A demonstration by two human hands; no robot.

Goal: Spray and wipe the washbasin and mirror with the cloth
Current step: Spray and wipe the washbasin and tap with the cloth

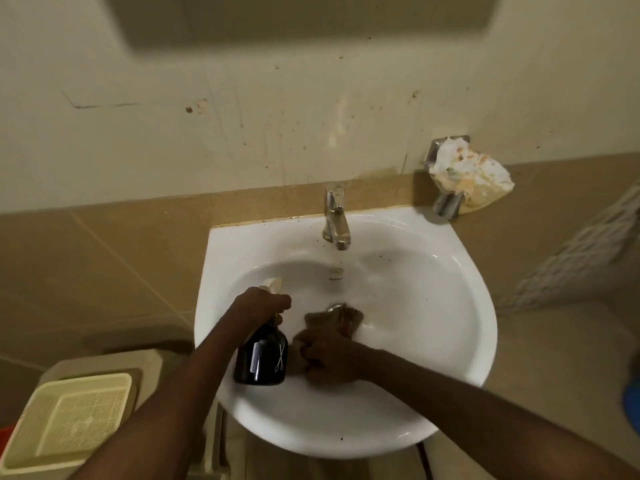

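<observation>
Washbasin (433,306), white, wall-mounted, seen from above; its bowl lies beneath and beyond both sets of fingers. Only a blurred lower edge at the top of the view may be the mirror; it cannot be confirmed. Tap (335,216) stands well beyond the fingers, at the back rim. Spray bottle (261,358), dark with a pale nozzle, hangs over the near-left rim; the left hand (263,304) has its fingers wrapped around the neck, at the trigger. Right hand (327,358) makes a closed fist, fingers clenched on a brown cloth (337,318) that spills past the knuckles onto the bowl floor, over the drain area. A crumpled rag (467,174) sits on a wall holder, far right of the fingers.

Likely hazards: the nozzle points towards the bowl's left wall, so spray may miss the dark specks near the tap; a bunched cloth wipes narrowly, leaving streaks.
</observation>
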